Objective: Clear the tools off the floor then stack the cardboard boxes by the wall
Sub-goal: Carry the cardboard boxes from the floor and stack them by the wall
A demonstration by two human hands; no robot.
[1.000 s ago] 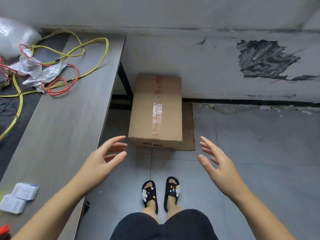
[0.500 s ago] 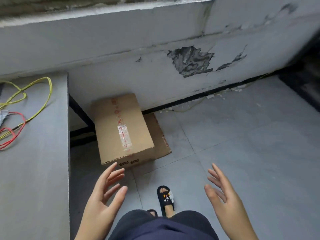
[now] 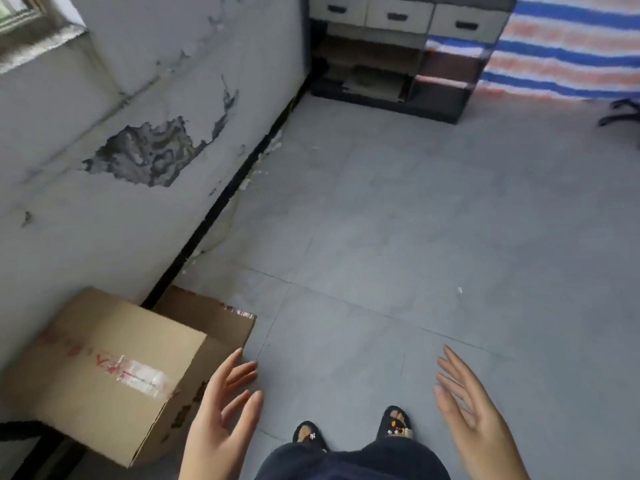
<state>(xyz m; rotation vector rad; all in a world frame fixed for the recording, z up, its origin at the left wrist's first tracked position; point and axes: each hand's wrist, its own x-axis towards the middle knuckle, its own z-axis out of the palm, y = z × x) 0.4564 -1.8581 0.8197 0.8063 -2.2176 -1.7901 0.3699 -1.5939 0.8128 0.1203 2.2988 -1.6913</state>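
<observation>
Against the peeling wall (image 3: 145, 98), at lower left, a cardboard box (image 3: 104, 368) sits atop a flatter box (image 3: 211, 317); its red printing and taped label are too blurred to read. Both hands, left (image 3: 221, 420) and right (image 3: 474, 414), hover spread and hold nothing above the grey floor (image 3: 415, 237); a drawer cabinet (image 3: 398, 53) stands in the far corner

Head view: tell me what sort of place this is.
Likely a worn storeroom or workroom: a grey wall with peeling plaster, a taped brown cardboard box on the grey tiled floor, and a drawer unit behind.
</observation>
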